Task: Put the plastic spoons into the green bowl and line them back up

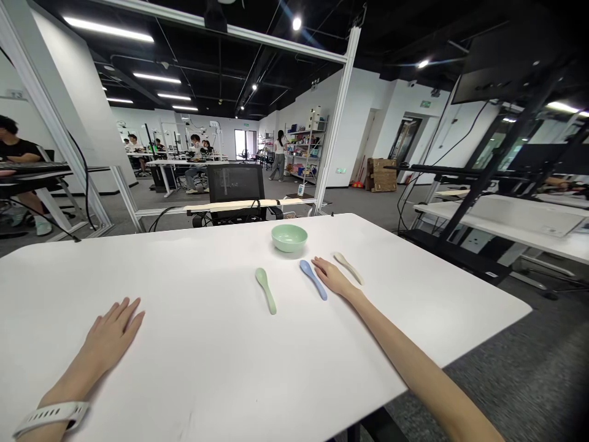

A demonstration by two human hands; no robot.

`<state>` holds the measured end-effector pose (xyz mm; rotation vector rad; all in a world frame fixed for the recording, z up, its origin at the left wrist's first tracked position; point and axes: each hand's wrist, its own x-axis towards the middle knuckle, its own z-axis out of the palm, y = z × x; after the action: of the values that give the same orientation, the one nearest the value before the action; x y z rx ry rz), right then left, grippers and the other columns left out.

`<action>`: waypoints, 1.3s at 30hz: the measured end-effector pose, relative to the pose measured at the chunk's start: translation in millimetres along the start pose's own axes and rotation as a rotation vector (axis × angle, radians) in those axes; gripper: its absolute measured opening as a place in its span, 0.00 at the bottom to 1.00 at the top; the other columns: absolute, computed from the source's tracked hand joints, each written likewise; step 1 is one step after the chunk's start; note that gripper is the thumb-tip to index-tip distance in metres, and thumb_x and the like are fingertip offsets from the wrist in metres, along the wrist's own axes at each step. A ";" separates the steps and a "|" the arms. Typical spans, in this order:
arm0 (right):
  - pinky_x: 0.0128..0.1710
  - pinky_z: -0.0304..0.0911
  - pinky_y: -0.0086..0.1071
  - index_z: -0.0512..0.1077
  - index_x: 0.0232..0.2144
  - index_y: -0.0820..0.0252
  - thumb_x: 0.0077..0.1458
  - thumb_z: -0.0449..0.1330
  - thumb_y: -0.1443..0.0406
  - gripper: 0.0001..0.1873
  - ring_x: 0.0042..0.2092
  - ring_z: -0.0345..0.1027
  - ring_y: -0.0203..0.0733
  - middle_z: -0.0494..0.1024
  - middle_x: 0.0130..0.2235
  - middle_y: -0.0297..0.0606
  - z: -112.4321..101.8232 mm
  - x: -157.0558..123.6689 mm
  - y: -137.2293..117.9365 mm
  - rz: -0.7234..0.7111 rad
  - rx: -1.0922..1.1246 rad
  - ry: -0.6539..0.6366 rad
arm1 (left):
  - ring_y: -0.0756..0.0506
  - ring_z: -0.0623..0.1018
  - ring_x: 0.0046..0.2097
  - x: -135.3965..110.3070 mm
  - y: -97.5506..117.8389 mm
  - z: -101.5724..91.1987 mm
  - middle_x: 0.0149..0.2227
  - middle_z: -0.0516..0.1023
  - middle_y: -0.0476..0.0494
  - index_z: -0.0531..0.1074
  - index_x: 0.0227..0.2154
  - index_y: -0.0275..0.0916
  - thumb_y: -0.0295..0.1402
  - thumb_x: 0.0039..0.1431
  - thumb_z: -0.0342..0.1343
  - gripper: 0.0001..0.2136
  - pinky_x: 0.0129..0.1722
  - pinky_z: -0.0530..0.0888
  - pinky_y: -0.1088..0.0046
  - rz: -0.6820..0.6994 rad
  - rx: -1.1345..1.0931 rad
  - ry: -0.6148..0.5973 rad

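Both grips lie open and empty: the left hand [113, 334] flat on the bench [193, 331], the right hand [334, 277] beside a blue spoon [313, 279] within easy reach.

A blue spoon [313, 279], a cream spoon [348, 268] and a green spoon [265, 291] lie apart near a pale green bowl [289, 238].

left forearm [69, 387], right forearm [409, 362] — cut off, shelf items [306, 147] too small

White walls [343, 110] and grey carpet [350, 205] under a black ceiling [216, 73].
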<state>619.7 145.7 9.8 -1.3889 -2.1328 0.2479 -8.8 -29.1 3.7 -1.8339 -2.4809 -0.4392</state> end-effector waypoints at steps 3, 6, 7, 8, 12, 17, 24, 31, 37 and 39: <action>0.74 0.56 0.49 0.78 0.61 0.61 0.72 0.52 0.62 0.24 0.72 0.65 0.54 0.75 0.67 0.51 0.7 0.0 -1.2 -0.004 -0.013 0.000 | 0.27 0.60 0.77 -0.3 2.8 -2.5 0.76 0.61 0.25 0.64 0.71 0.27 0.51 0.68 0.29 0.41 0.74 0.58 0.40 -0.007 -0.002 -0.013; 0.73 0.58 0.50 0.78 0.61 0.63 0.72 0.51 0.63 0.24 0.71 0.65 0.55 0.75 0.67 0.53 0.2 -0.5 -6.1 -0.008 -0.036 -0.010 | 0.27 0.59 0.78 -0.4 4.0 -2.8 0.77 0.60 0.26 0.63 0.72 0.26 0.51 0.67 0.28 0.43 0.75 0.57 0.41 -0.010 0.003 -0.024; 0.72 0.59 0.50 0.78 0.60 0.63 0.71 0.51 0.63 0.24 0.71 0.66 0.55 0.76 0.66 0.53 -1.2 -0.8 -8.1 -0.007 -0.046 0.001 | 0.28 0.59 0.78 -0.4 4.0 -2.5 0.77 0.60 0.27 0.63 0.72 0.26 0.51 0.67 0.28 0.43 0.75 0.56 0.42 -0.013 0.006 -0.025; 0.71 0.60 0.50 0.78 0.60 0.63 0.71 0.51 0.64 0.23 0.70 0.67 0.56 0.77 0.65 0.54 -3.7 -1.2 -9.9 -0.003 -0.062 0.027 | 0.28 0.59 0.78 -0.3 3.7 -2.2 0.77 0.60 0.27 0.63 0.72 0.26 0.51 0.67 0.28 0.42 0.75 0.56 0.42 -0.016 0.008 -0.023; 0.66 0.63 0.54 0.78 0.60 0.63 0.69 0.52 0.66 0.23 0.63 0.72 0.61 0.79 0.60 0.57 -23.4 -4.8 -9.0 0.142 -0.216 0.250 | 0.28 0.62 0.77 0.4 2.1 -2.1 0.76 0.63 0.27 0.66 0.70 0.28 0.50 0.68 0.31 0.40 0.74 0.59 0.41 -0.006 -0.006 0.002; 0.55 0.67 0.57 0.83 0.49 0.68 0.69 0.57 0.63 0.18 0.56 0.74 0.71 0.80 0.52 0.71 -47.0 -16.7 12.1 0.473 -0.441 0.288 | 0.27 0.62 0.76 0.5 3.4 -4.1 0.75 0.63 0.25 0.66 0.70 0.27 0.49 0.67 0.32 0.39 0.73 0.60 0.40 -0.003 -0.017 -0.001; 0.50 0.68 0.45 0.86 0.43 0.65 0.71 0.56 0.61 0.19 0.48 0.79 0.61 0.85 0.46 0.62 -63.6 -2.3 8.0 0.395 -0.342 0.288 | 0.27 0.62 0.76 0.6 2.7 -2.1 0.75 0.63 0.25 0.66 0.70 0.27 0.48 0.68 0.33 0.39 0.73 0.61 0.41 0.001 -0.014 0.011; 0.49 0.70 0.38 0.86 0.43 0.67 0.69 0.60 0.62 0.16 0.45 0.81 0.54 0.87 0.45 0.56 -58.5 82.0 -58.3 0.183 -0.114 0.211 | 0.27 0.62 0.77 -0.2 4.3 -4.4 0.75 0.62 0.25 0.65 0.71 0.26 0.50 0.67 0.31 0.41 0.73 0.60 0.42 -0.007 -0.011 -0.011; 0.47 0.70 0.35 0.87 0.41 0.64 0.65 0.64 0.68 0.10 0.45 0.82 0.52 0.88 0.42 0.53 -33.2 126.4 -88.1 0.212 -0.230 0.035 | 0.29 0.63 0.76 -3.3 7.4 -6.3 0.74 0.66 0.27 0.68 0.69 0.30 0.48 0.67 0.35 0.37 0.74 0.61 0.42 -0.013 -0.026 0.027; 0.49 0.70 0.37 0.87 0.41 0.64 0.64 0.64 0.69 0.10 0.47 0.82 0.55 0.88 0.43 0.56 -25.9 132.3 -91.8 0.229 -0.246 0.025 | 0.30 0.62 0.77 -4.6 9.1 -7.7 0.75 0.65 0.27 0.68 0.70 0.30 0.49 0.67 0.33 0.38 0.74 0.60 0.43 -0.012 -0.027 0.017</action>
<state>524.0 218.2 120.1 -1.7713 -2.0355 0.0560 0.0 -32.9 12.1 -1.8171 -2.4884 -0.4890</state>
